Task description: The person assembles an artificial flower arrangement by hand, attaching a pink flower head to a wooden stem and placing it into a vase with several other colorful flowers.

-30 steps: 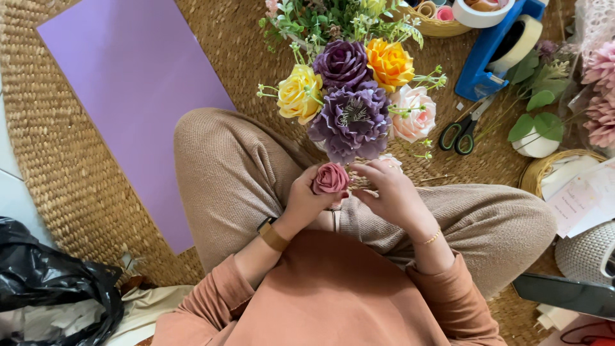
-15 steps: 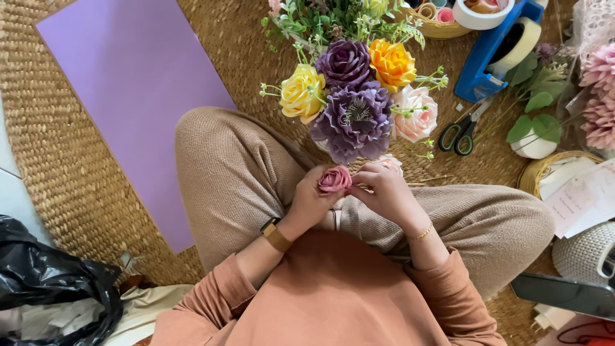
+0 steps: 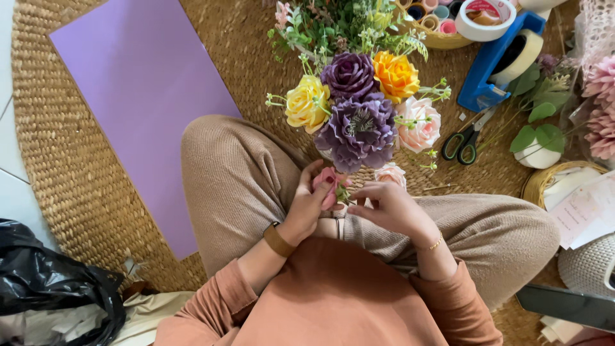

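A bouquet of artificial flowers (image 3: 362, 109) stands over my lap: purple, yellow, orange and pale pink blooms with green sprigs. My left hand (image 3: 307, 208) holds a small pink rose (image 3: 328, 182) at the bouquet's lower edge. My right hand (image 3: 391, 208) sits beside it, fingers curled around the gathered stems under the flowers; the stems themselves are mostly hidden. A pale pink bud (image 3: 389, 173) lies just above my right hand.
A purple paper sheet (image 3: 141, 96) lies on the woven mat (image 3: 64, 160) at left. Scissors (image 3: 464, 141), a blue tape dispenser (image 3: 500, 61), tape rolls (image 3: 487, 16), loose leaves and pink flowers (image 3: 599, 102) sit at right. A black plastic bag (image 3: 51, 288) is at lower left.
The view has shifted slightly downward. The small pink rose has tipped lower against the bouquet, now partly tucked under the purple bloom; both hands stay close together.
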